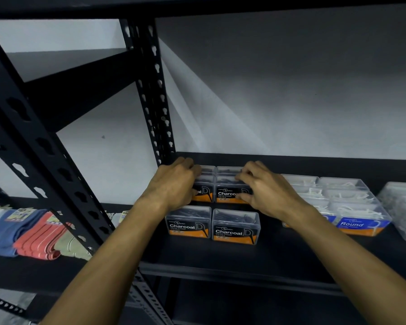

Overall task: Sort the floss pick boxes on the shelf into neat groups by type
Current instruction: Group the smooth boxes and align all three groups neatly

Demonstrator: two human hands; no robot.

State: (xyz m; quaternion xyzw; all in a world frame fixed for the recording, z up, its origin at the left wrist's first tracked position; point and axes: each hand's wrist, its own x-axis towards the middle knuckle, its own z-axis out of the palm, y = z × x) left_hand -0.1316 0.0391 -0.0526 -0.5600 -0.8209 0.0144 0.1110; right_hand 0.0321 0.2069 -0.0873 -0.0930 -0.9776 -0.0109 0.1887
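A: Nearest on the shelf [220, 259]?
B: Two Charcoal boxes [212, 225] side by side near the front edge.
A: And the hands?
B: Behind those. The left hand [174, 184] curls round the left rear Charcoal box [203, 191]; the right hand [265, 186] pinches its neighbour [229, 188], thumb on the label, fingers on top.
A: Farther right?
B: Round boxes [359, 207] grouped together, well apart from the socks [33, 233] far left.

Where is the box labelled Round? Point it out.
In the head view, the Round box sits at the front of the clear-box group on the shelf, right of the right hand and the Charcoal boxes.
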